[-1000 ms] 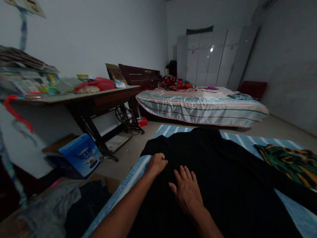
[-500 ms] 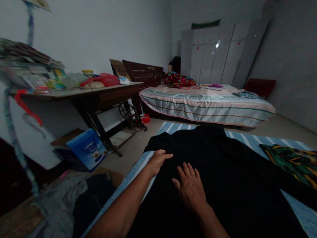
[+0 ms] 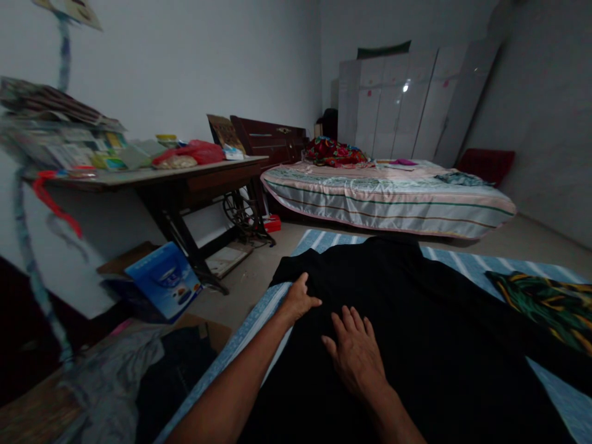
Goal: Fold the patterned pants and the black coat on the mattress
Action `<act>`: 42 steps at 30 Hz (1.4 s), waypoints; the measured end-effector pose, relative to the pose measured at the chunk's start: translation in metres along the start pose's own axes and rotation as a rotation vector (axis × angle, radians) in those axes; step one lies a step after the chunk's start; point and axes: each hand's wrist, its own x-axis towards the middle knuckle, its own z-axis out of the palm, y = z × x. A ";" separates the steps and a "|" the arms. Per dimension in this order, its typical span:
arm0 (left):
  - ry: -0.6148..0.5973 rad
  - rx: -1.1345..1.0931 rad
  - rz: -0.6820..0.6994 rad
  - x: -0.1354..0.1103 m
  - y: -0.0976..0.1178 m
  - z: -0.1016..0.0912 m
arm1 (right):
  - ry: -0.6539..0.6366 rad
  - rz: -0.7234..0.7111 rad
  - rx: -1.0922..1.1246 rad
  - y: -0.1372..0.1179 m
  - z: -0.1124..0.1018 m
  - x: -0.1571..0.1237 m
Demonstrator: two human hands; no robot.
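A black long-sleeved garment (image 3: 416, 333), apparently a shirt, lies spread over a blue-and-white striped cloth (image 3: 444, 256). Its collar end points away from me and one sleeve stretches to the right. My right hand (image 3: 356, 351) rests palm down on the middle of the garment, fingers extended. At the garment's left edge, by the sleeve at the shoulder, is my left hand (image 3: 296, 302). Its thumb and a finger stand apart against the black fabric, and the remaining fingers are mostly hidden.
A patterned green, yellow and black cloth (image 3: 550, 302) lies on the right. To the left stand a cluttered sewing-machine table (image 3: 194, 169) and a blue box (image 3: 161, 277), with grey and dark clothes (image 3: 152, 376) below. Behind are a bed (image 3: 383, 200) and a wardrobe (image 3: 398, 105).
My left hand has turned slightly at the garment's edge, its finger now pointing more upward and its thumb spread lower. My right hand has stayed in place.
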 end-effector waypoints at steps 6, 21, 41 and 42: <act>0.063 0.148 0.018 0.010 -0.006 -0.005 | -0.005 -0.001 -0.005 0.001 0.001 0.002; -0.047 0.157 0.056 0.014 -0.009 -0.011 | -0.026 0.015 -0.005 0.001 0.001 0.003; -0.029 0.061 -0.092 0.010 -0.002 -0.008 | -0.007 0.002 -0.010 0.001 0.001 0.002; -0.015 0.094 -0.079 0.011 -0.003 -0.008 | -0.004 -0.001 -0.008 0.001 0.001 0.002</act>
